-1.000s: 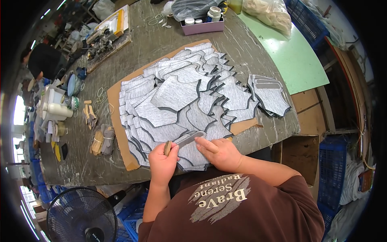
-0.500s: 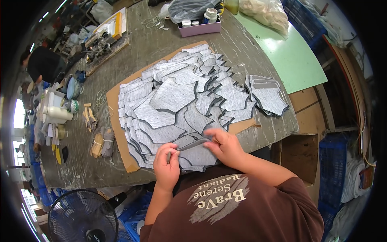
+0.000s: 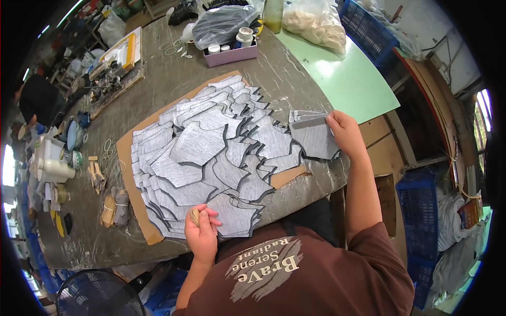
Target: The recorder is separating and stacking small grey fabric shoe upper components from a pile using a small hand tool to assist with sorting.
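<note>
My left hand point(image 3: 201, 231) is closed around a small tan piece point(image 3: 195, 216), perhaps several thin ones together, just above the near edge of a wide spread of grey cut pieces point(image 3: 197, 142). These flat pieces have curved, pointed outlines and dark edges, and overlap in rows. Out to the right, my right hand point(image 3: 345, 134) grips the right edge of a smoother grey cut piece point(image 3: 315, 140). That piece lies on a small separate stack, with a darker strip along its upper part. My right fingertips are partly hidden.
Brown cardboard point(image 3: 138, 210) lies under the spread. A purple box point(image 3: 232, 55) with bottles stands at the back, beside a green board point(image 3: 348, 79). Tied bundles point(image 3: 115, 206) lie at left. A black fan point(image 3: 100, 295) stands below the table's near left edge; blue crates point(image 3: 416, 216) are at right.
My right hand has left the near edge of the spread and reached right to the small stack, with a grey piece. My left hand stays near the edge. The view has shifted right.
</note>
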A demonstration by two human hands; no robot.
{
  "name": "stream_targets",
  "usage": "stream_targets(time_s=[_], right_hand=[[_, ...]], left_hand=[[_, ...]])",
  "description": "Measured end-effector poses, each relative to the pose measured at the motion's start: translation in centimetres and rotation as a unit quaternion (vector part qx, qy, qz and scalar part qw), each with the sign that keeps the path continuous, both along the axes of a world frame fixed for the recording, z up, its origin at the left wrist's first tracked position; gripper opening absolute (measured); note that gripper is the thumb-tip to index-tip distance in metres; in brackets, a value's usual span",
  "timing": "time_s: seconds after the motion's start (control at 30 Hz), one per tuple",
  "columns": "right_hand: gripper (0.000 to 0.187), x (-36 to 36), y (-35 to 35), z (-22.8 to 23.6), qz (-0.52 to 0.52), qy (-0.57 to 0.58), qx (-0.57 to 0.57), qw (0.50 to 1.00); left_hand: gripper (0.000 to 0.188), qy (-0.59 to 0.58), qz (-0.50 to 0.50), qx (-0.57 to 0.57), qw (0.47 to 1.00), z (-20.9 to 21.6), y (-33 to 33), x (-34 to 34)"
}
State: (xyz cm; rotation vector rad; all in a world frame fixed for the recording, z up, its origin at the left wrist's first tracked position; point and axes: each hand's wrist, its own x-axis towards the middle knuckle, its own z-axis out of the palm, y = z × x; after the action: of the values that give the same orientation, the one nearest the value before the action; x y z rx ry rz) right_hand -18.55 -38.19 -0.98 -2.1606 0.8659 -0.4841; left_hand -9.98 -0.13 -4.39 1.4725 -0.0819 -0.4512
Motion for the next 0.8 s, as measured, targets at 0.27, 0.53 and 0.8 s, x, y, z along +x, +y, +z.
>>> stream_targets(time_s=[0.27, 0.53, 0.8], right_hand=[[0.022, 1.0, 4.7, 0.9, -0.047, -0.170, -0.047, 0.983], [0.009, 2.8, 19.6, -0.7, 0.299, -0.107, 0.345, 0.884], [0.008, 3.5, 20.8, 0.0, 0.348, -0.059, 0.264, 0.898]], left_hand=[[0.037, 0.022, -0.003, -0.223, 0.975, -0.7, 0.6, -0.8], [0.043, -0.092, -0.161, -0.070, 0.980, 0.5, -0.1, -0.1], [0.041, -0.335, -0.165, 0.125, 0.919, 2.0, -0.1, 0.3]])
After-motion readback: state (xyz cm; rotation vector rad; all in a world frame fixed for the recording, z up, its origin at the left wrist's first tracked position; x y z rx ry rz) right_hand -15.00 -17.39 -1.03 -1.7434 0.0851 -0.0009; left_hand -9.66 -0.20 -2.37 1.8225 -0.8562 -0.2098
